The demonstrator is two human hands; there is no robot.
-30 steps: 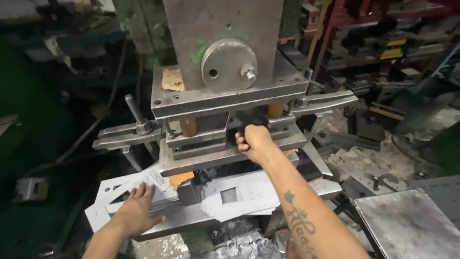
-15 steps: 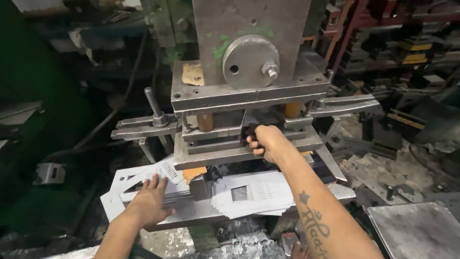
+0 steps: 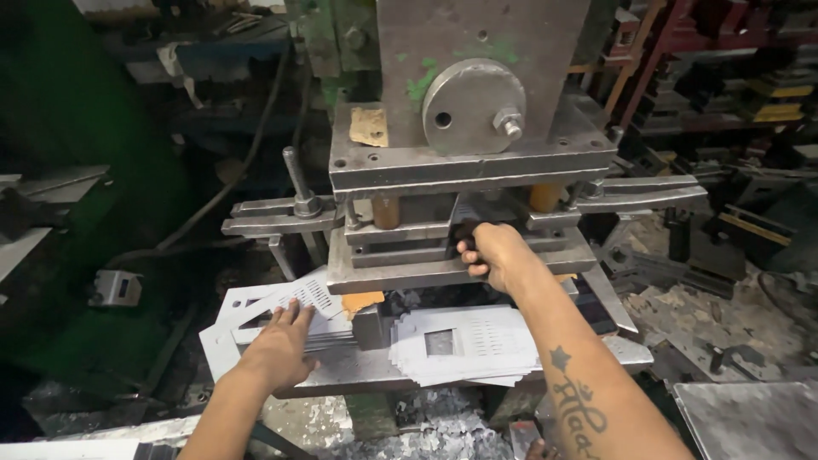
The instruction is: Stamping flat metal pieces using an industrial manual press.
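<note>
- Head view: press [image 3: 477, 128] fills the upper centre of the frame; right hand [image 3: 497, 254] sits at centre, fingers curled shut around a dark piece at the die opening [image 3: 409, 230], hidden by the knuckles, so I cannot tell what it is.
- Left hand [image 3: 277, 349], lower left, lies open and flat, palm down, on the perforated metal sheets [image 3: 294, 298].
- Second stack of punched sheets [image 3: 469, 345] rests on the press bed, just below the right forearm.
- Judgement: keep fingers outside the gap between the plates; seat the piece square before letting go.
- Judgement: hold the left stack steady; edges look sharp.
- Right forearm runs diagonally from the lower right, wrist straight; left forearm rises from the bottom edge.
</note>
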